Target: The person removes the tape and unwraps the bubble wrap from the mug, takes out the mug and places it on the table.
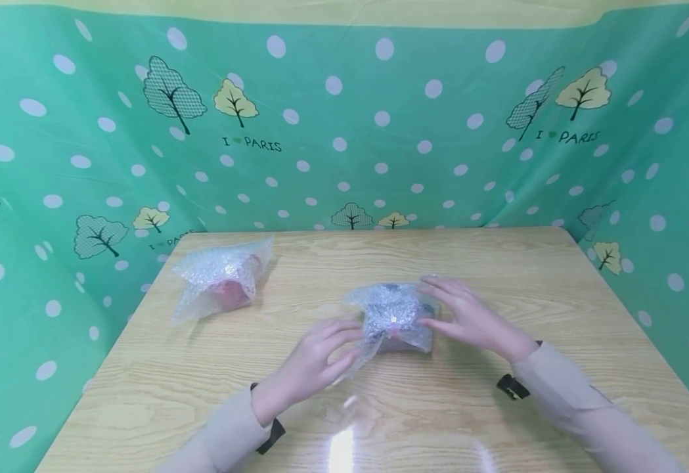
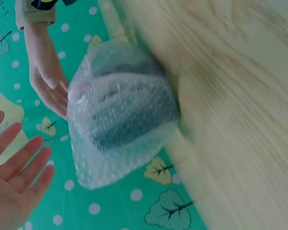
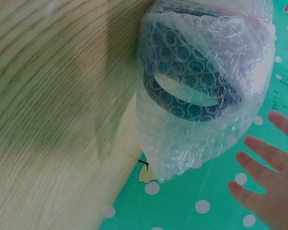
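Observation:
A bubble-wrapped bundle [image 1: 397,318] sits near the middle of the wooden table. Through the clear wrap a dark body [image 2: 129,115] shows, and a dark loop like a mug handle [image 3: 192,108] on its right side. A small pink patch lies on the front of the wrap. My left hand [image 1: 320,358] is beside the bundle's left corner, fingers extended and spread in the left wrist view. At the other end, my right hand [image 1: 468,315] has its fingers loosely spread around the bundle's right side. Neither hand grips the wrap.
Farther left on the table [image 1: 297,263] lies another bubble-wrapped bundle [image 1: 226,279] with something reddish inside. Green dotted cloth [image 1: 379,151] with tree prints hangs behind the table and along both sides. Light glares off the table's front.

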`<control>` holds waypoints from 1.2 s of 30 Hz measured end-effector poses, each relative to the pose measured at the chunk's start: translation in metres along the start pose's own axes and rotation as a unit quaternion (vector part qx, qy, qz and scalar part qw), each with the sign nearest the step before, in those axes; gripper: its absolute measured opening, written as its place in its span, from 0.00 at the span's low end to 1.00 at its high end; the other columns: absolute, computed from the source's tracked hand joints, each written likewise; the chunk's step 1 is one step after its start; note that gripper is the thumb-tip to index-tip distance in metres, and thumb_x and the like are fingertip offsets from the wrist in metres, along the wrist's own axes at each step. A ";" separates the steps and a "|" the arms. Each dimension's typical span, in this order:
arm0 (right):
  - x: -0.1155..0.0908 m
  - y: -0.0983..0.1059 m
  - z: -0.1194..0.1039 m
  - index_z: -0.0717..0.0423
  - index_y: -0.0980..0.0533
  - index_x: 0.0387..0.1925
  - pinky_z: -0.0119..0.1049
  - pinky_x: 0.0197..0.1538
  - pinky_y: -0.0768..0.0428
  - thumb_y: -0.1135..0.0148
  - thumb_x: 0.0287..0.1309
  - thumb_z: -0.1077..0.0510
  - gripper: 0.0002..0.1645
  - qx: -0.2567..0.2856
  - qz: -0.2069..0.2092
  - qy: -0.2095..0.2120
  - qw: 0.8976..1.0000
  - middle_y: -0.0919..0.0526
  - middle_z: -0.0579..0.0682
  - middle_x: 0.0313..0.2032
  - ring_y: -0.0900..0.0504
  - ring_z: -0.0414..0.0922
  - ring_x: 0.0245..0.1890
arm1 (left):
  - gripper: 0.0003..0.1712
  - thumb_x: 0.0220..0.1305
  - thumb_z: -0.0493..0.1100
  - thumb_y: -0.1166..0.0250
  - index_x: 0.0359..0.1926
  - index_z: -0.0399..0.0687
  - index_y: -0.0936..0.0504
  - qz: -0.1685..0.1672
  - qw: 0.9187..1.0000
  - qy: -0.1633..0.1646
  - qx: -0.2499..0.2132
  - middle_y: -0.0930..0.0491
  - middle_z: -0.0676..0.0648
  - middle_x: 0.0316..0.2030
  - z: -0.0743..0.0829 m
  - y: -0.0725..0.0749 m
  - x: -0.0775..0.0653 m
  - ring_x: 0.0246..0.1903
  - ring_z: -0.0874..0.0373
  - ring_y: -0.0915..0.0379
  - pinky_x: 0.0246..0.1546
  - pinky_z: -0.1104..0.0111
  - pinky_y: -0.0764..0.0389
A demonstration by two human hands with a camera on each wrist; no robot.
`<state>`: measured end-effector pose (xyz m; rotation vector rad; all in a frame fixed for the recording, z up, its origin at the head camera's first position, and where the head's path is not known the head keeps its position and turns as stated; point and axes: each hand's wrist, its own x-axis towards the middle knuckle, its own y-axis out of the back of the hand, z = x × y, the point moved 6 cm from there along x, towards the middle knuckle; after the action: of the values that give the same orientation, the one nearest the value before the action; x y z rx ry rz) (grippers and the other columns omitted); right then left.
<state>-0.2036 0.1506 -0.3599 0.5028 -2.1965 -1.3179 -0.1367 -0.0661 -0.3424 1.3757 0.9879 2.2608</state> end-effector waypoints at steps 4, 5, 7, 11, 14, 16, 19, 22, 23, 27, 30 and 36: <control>0.002 -0.003 -0.001 0.52 0.35 0.58 0.62 0.59 0.47 0.40 0.49 0.43 0.35 0.002 -0.006 0.002 1.000 0.39 0.58 0.61 0.43 0.60 0.60 | 0.13 0.58 0.41 0.44 0.40 0.36 0.23 -0.012 0.999 0.017 -0.040 0.23 0.40 0.43 0.002 -0.006 0.002 0.46 0.50 0.28 0.52 0.64 0.29; 0.003 -0.003 -0.001 0.52 0.35 0.58 0.61 0.59 0.47 0.40 0.49 0.44 0.35 0.003 -0.006 0.004 1.000 0.39 0.58 0.61 0.43 0.59 0.61 | 0.12 0.58 0.40 0.43 0.41 0.36 0.23 -0.014 0.999 0.021 -0.049 0.23 0.40 0.43 0.003 -0.007 0.002 0.46 0.50 0.28 0.52 0.65 0.29; 0.004 -0.003 -0.002 0.51 0.35 0.58 0.61 0.60 0.48 0.39 0.49 0.44 0.35 0.005 -0.007 0.007 1.000 0.39 0.57 0.61 0.43 0.59 0.61 | 0.12 0.56 0.38 0.42 0.41 0.37 0.22 -0.018 0.997 0.029 -0.067 0.23 0.41 0.43 0.004 -0.010 0.003 0.46 0.51 0.28 0.53 0.67 0.29; 0.006 -0.005 -0.002 0.51 0.35 0.58 0.61 0.60 0.48 0.39 0.48 0.43 0.36 0.007 -0.008 0.012 1.000 0.39 0.56 0.61 0.44 0.58 0.62 | 0.11 0.54 0.35 0.41 0.41 0.38 0.23 -0.022 0.995 0.034 -0.096 0.22 0.43 0.43 0.005 -0.016 0.003 0.47 0.53 0.28 0.52 0.68 0.29; 0.007 -0.007 -0.002 0.51 0.35 0.58 0.61 0.60 0.48 0.40 0.48 0.42 0.37 0.008 -0.015 0.014 1.000 0.39 0.55 0.62 0.44 0.58 0.62 | 0.12 0.54 0.34 0.40 0.41 0.39 0.23 -0.028 0.992 0.045 -0.114 0.22 0.45 0.42 0.004 -0.023 0.002 0.46 0.55 0.27 0.51 0.70 0.29; 0.008 -0.009 -0.002 0.52 0.35 0.58 0.61 0.60 0.48 0.40 0.48 0.42 0.37 0.011 -0.019 0.015 1.000 0.40 0.56 0.62 0.44 0.59 0.61 | 0.12 0.53 0.34 0.40 0.42 0.40 0.23 -0.036 0.990 0.057 -0.127 0.22 0.45 0.42 0.005 -0.027 0.001 0.46 0.56 0.27 0.51 0.70 0.28; 0.009 -0.010 -0.003 0.52 0.35 0.58 0.62 0.59 0.47 0.40 0.48 0.42 0.37 0.013 -0.023 0.016 1.000 0.40 0.56 0.62 0.44 0.59 0.61 | 0.13 0.52 0.33 0.39 0.41 0.39 0.23 -0.042 0.988 0.067 -0.136 0.21 0.45 0.42 0.005 -0.033 0.000 0.45 0.55 0.27 0.51 0.69 0.29; 0.010 -0.011 -0.003 0.51 0.35 0.58 0.62 0.59 0.47 0.39 0.47 0.42 0.37 0.017 -0.024 0.015 0.999 0.39 0.57 0.62 0.44 0.59 0.61 | 0.13 0.52 0.33 0.39 0.41 0.38 0.23 -0.050 0.986 0.071 -0.141 0.21 0.45 0.41 0.007 -0.038 0.000 0.45 0.55 0.27 0.52 0.70 0.29; 0.010 -0.012 -0.003 0.51 0.35 0.58 0.62 0.59 0.46 0.39 0.47 0.42 0.37 0.017 -0.025 0.016 0.999 0.39 0.57 0.61 0.44 0.59 0.61 | 0.13 0.52 0.33 0.39 0.41 0.38 0.23 -0.052 0.987 0.070 -0.138 0.21 0.45 0.41 0.007 -0.040 0.000 0.45 0.55 0.27 0.52 0.70 0.29; 0.011 -0.013 -0.002 0.51 0.34 0.58 0.61 0.59 0.45 0.38 0.46 0.43 0.37 0.019 -0.023 0.019 0.999 0.38 0.58 0.61 0.44 0.59 0.61 | 0.12 0.54 0.35 0.41 0.42 0.38 0.23 -0.070 0.984 0.083 -0.139 0.21 0.44 0.42 0.008 -0.046 0.000 0.44 0.56 0.26 0.51 0.70 0.28; 0.012 -0.013 -0.002 0.52 0.33 0.57 0.62 0.57 0.44 0.37 0.46 0.44 0.36 0.021 -0.022 0.019 0.999 0.38 0.58 0.61 0.43 0.60 0.61 | 0.12 0.56 0.36 0.42 0.43 0.37 0.24 -0.081 0.979 0.107 -0.152 0.22 0.44 0.42 0.007 -0.051 0.000 0.42 0.57 0.26 0.48 0.73 0.27; 0.013 -0.014 -0.001 0.51 0.32 0.56 0.61 0.56 0.41 0.36 0.45 0.44 0.36 0.023 -0.019 0.019 0.999 0.37 0.58 0.60 0.42 0.59 0.60 | 0.13 0.58 0.36 0.43 0.43 0.36 0.24 -0.099 0.967 0.155 -0.175 0.22 0.45 0.42 0.003 -0.061 -0.002 0.42 0.57 0.26 0.45 0.76 0.26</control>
<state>-0.2121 0.1363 -0.3691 0.5846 -2.2008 -1.2699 -0.1380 -0.0223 -0.3855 0.7598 0.7239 2.3921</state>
